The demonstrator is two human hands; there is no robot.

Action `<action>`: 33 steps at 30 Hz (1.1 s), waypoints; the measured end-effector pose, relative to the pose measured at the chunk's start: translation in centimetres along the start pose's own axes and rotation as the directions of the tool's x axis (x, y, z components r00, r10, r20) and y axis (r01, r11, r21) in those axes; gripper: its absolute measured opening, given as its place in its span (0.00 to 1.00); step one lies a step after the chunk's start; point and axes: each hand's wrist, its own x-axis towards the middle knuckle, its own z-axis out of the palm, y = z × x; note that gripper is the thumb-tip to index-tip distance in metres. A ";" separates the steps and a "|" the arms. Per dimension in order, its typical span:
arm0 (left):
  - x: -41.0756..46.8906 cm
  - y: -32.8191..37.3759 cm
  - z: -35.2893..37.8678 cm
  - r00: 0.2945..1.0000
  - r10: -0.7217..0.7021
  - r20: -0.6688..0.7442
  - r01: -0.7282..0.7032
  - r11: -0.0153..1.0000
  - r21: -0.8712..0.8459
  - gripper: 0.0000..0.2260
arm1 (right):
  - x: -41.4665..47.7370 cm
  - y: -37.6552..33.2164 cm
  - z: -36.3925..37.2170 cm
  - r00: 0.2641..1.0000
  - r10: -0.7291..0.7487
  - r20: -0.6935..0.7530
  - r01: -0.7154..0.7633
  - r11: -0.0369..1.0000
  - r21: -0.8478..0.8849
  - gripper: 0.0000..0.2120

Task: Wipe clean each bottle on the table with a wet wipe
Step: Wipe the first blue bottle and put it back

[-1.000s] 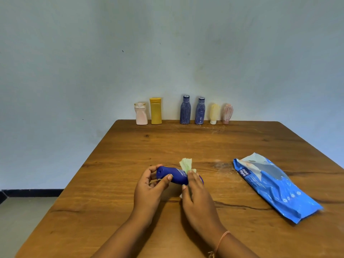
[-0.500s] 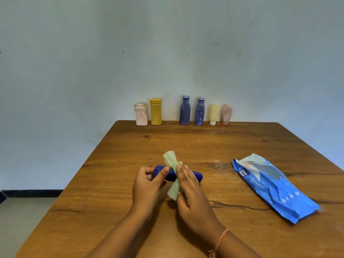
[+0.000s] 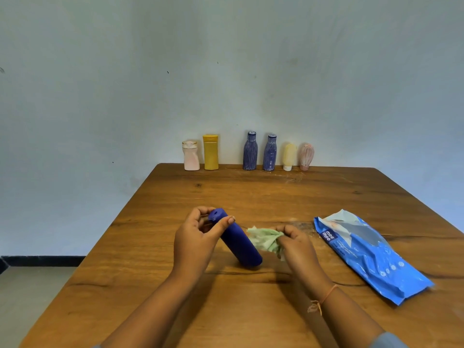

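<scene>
My left hand [image 3: 194, 241] grips the cap end of a dark blue bottle [image 3: 238, 243], which is tilted with its lower end on the wooden table [image 3: 251, 310]. My right hand [image 3: 297, 247] holds a crumpled pale green wet wipe [image 3: 265, 238] just right of the bottle's side. Several more bottles stand in a row at the table's far edge: a pink one [image 3: 191, 155], a yellow one [image 3: 211, 151], two striped blue ones [image 3: 250, 150] [image 3: 270, 152], a cream tube [image 3: 289, 156] and a pinkish tube [image 3: 306, 156].
A blue pack of wet wipes [image 3: 371, 254] lies flat on the right of the table, close to my right hand. A plain wall stands right behind the far bottles. The table's left edge drops to the floor [image 3: 30, 285].
The bottle lay flat across both hands with the wipe wrapped on it; now my left hand has tipped it up by the cap and my right hand has drawn the wipe off to the right.
</scene>
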 end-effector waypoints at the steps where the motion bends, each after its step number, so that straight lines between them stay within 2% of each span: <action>1: 0.0 0.1 0.2 0.999 0.014 0.028 -0.015 1.000 0.020 0.12 | 0.0 -0.7 -0.1 1.000 0.004 -0.007 -0.004 0.995 0.095 0.13; 4: -0.3 0.3 1.0 0.993 0.045 0.113 -0.051 0.997 0.053 0.13 | -0.2 -3.6 -0.3 0.999 -0.048 0.010 0.043 0.952 0.303 0.11; 7: -0.5 0.6 2.1 0.980 0.075 0.186 -0.084 0.996 0.040 0.13 | -0.7 -6.2 -0.7 0.983 -0.179 0.036 0.160 0.940 0.302 0.10; 9: -0.6 0.7 2.8 0.969 0.072 0.237 -0.079 0.997 0.021 0.15 | -1.2 -7.3 -0.8 0.952 -0.297 0.069 0.280 0.941 0.192 0.11; 10: -0.8 0.7 3.1 0.964 0.065 0.259 -0.069 0.998 0.008 0.17 | -1.4 -7.4 -0.8 0.927 -0.364 0.096 0.356 0.931 0.084 0.11; 13: -0.8 0.5 3.7 0.962 0.064 0.264 -0.065 0.998 -0.006 0.14 | -2.1 -6.7 -0.3 0.836 -0.500 0.228 0.549 0.775 -0.313 0.12; 16: -0.7 0.5 3.7 0.964 0.068 0.255 -0.082 0.996 0.042 0.08 | -2.7 -5.7 0.2 0.787 -0.539 0.302 0.617 0.672 -0.410 0.12; 19: -0.6 0.6 3.6 0.965 0.065 0.255 -0.073 0.997 0.020 0.13 | -2.4 -5.7 0.1 0.782 -0.524 0.338 0.623 0.639 -0.451 0.18; 22: -0.5 0.8 3.5 0.953 0.084 0.291 -0.080 0.996 -0.025 0.15 | -1.5 -6.5 -0.6 0.857 -0.384 0.342 0.500 0.781 -0.375 0.20; 24: -0.4 0.9 3.5 0.946 0.083 0.312 -0.072 0.996 -0.045 0.15 | -1.3 -6.8 -1.1 0.874 -0.342 0.345 0.465 0.792 -0.395 0.21; 26: -0.3 0.8 3.5 0.946 0.082 0.314 -0.068 0.996 -0.057 0.14 | -1.7 -6.9 -1.5 0.858 -0.371 0.355 0.508 0.710 -0.488 0.22; 30: -0.7 0.8 3.6 0.953 0.079 0.291 -0.053 0.994 -0.097 0.15 | -3.3 -7.3 -1.2 0.789 -0.395 0.471 0.613 0.444 -0.653 0.25; 31: -0.7 0.9 3.7 0.955 0.077 0.286 -0.053 0.994 -0.091 0.16 | -3.3 -7.4 -1.0 0.778 -0.385 0.496 0.626 0.408 -0.665 0.26; 33: -0.7 1.0 3.7 0.953 0.078 0.293 -0.060 0.996 -0.068 0.15 | -3.1 -7.7 -0.8 0.783 -0.362 0.506 0.621 0.406 -0.670 0.25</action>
